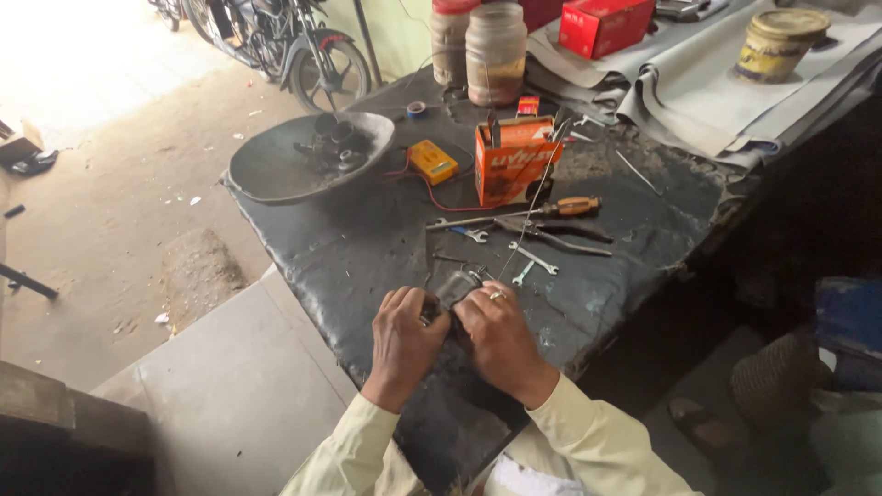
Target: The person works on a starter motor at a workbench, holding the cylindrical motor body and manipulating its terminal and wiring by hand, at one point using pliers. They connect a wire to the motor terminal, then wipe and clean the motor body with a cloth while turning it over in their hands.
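Both bent at the wrist, knuckles up, side by side at the near edge of the black worktable (367,239): left hand (402,344) and right hand (501,340) curled onto a small dark part (453,290), perhaps metal, pinched between fingertips just short of the spanners (533,259).

A single head-worn camera looks steeply down and forward over a dark workbench (367,239). The left hand (402,344) and right hand (501,340) sit close, low centre; a motorcycle (276,41) shows far off, upper left.
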